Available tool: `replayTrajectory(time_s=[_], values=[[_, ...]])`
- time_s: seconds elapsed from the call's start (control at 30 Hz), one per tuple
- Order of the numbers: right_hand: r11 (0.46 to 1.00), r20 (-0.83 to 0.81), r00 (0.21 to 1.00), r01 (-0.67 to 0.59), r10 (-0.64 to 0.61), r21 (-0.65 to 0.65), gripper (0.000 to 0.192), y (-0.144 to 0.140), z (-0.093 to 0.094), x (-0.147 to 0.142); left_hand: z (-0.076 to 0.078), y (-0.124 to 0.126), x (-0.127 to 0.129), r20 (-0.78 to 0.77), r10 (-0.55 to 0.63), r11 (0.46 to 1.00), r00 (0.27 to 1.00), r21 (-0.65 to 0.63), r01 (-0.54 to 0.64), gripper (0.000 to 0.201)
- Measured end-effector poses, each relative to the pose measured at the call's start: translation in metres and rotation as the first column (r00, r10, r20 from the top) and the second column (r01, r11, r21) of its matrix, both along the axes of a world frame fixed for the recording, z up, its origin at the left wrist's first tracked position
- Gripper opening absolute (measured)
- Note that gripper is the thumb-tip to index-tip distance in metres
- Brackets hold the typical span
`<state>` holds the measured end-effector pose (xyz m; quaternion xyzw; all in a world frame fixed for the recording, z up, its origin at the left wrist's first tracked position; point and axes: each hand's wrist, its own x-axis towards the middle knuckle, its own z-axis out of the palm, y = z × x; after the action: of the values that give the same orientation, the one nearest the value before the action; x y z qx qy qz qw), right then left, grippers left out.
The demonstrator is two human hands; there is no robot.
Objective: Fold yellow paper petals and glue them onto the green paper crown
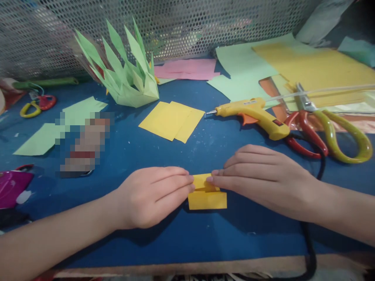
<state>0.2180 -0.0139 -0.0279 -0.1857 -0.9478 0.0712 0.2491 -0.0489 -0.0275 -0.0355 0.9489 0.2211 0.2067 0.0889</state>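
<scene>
Yellow paper (207, 200) lies partly folded on the surface (181, 238); left hand (152, 195) and right hand (263, 177) press its upper flap flat; more folds look left.

Label on yellow glue gun (254, 113), print too blurred to read
</scene>
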Motion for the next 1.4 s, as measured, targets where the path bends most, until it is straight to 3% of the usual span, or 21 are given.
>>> replayTrajectory(time_s=[0.17,0.37,0.7,0.9,1.1,1.4], values=[[1.0,0.006,1.0,0.02,-0.02,-0.004,0.029,0.0,-0.001,0.0,-0.001,-0.003,-0.001,-0.026,-0.014,0.998,1.0,-0.055,0.013,0.043],[0.987,0.03,0.999,-0.035,0.031,0.16,0.031,-0.003,-0.002,0.0,0.006,-0.001,0.004,-0.033,-0.144,0.974,0.989,0.174,0.147,0.032],[0.965,0.125,0.991,-0.086,0.056,0.249,0.033,-0.003,0.002,-0.003,0.008,-0.002,0.008,-0.1,-0.108,0.929,0.989,0.345,0.136,0.03],[0.968,0.156,0.985,-0.109,0.074,0.228,0.035,-0.003,0.003,-0.001,0.008,-0.001,0.008,-0.086,-0.108,0.936,0.99,0.328,0.131,0.027],[0.992,0.128,0.992,-0.037,0.021,0.123,0.041,-0.006,-0.001,0.001,0.004,0.0,0.009,-0.047,-0.05,0.96,0.998,0.272,0.061,0.029],[0.991,0.078,0.997,-0.029,0.019,0.132,0.041,-0.004,-0.006,0.004,0.007,-0.001,0.011,-0.084,-0.055,0.956,0.995,0.282,0.076,0.029]])
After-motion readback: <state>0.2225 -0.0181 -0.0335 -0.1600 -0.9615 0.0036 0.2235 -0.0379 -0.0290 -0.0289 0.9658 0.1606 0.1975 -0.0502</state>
